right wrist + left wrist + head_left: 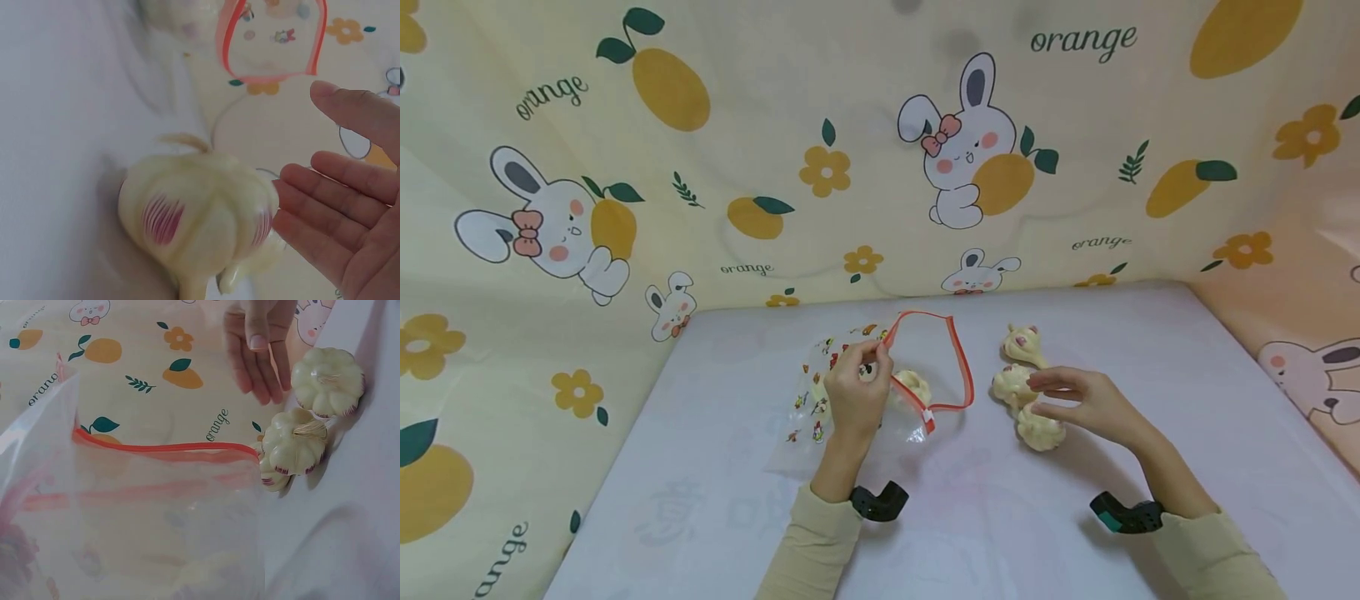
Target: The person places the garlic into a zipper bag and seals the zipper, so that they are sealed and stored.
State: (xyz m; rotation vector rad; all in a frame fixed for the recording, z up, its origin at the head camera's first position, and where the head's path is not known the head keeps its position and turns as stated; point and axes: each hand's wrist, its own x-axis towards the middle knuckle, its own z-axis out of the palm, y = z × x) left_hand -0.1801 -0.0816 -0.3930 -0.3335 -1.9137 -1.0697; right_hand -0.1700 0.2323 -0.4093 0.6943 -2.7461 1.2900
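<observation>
My left hand [859, 392] pinches the rim of a clear zip bag [805, 446] with a red-orange zip edge and small coloured prints. The bag's mouth gapes toward the right, and a pale garlic bulb [913, 383] shows inside it. To the right, three garlic bulbs lie close together: a far one [1021, 342], a middle one [1012, 385] and a near one [1041, 428]. Purple streaks mark the bulb [200, 212] in the right wrist view. My right hand [1093, 404] hovers beside these bulbs, fingers extended and holding nothing. The left fingers are out of sight in the left wrist view.
A pale cloth covers the table [700, 400]. Behind it rises a cream curtain [865, 108] printed with rabbits and oranges, which continues along both sides. Black cameras are strapped to the left wrist [880, 502] and the right wrist [1127, 514].
</observation>
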